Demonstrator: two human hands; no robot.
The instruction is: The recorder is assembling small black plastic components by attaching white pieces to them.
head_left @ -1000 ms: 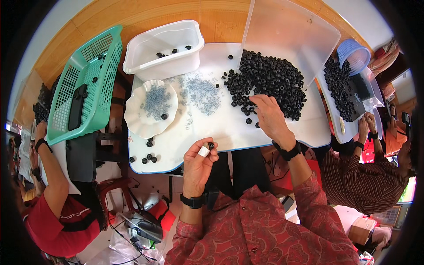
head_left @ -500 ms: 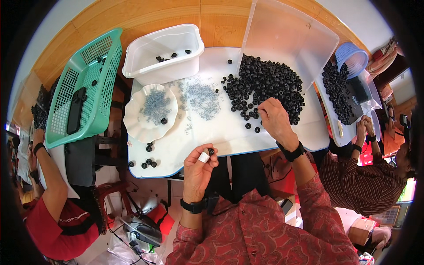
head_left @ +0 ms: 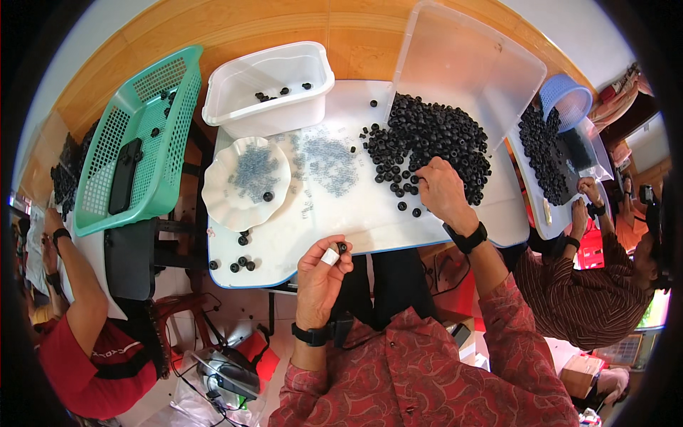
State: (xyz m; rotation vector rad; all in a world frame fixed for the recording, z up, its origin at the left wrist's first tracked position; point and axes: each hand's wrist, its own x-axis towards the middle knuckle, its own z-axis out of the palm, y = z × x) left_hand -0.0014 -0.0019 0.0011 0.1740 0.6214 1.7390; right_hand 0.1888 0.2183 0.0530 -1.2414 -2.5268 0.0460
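Note:
My left hand (head_left: 321,274) is raised at the table's near edge, with a small black ring-shaped part (head_left: 341,248) pinched between thumb and fingers. White tape (head_left: 329,256) wraps one of its digits. At the near side of a large pile of black ring-shaped parts (head_left: 434,128), my right hand (head_left: 445,188) has its fingers drawn together; whatever they hold is hidden. Small clear pieces (head_left: 331,167) lie spread on the white table (head_left: 377,224). More of them fill a scalloped white plate (head_left: 217,192), along with one black part.
A white tub (head_left: 270,114) holding a few black parts stands at the back, beside a green basket (head_left: 171,164). Behind the pile leans a clear plastic bin (head_left: 469,64). Co-workers sit at both sides; a striped sleeve (head_left: 558,267) shows at right, a red sleeve (head_left: 67,363) at left.
Both my hands keep nearly the same places, the left still pinching its black part. At the right, the co-worker's hands have moved apart slightly. The whole view has shifted a little.

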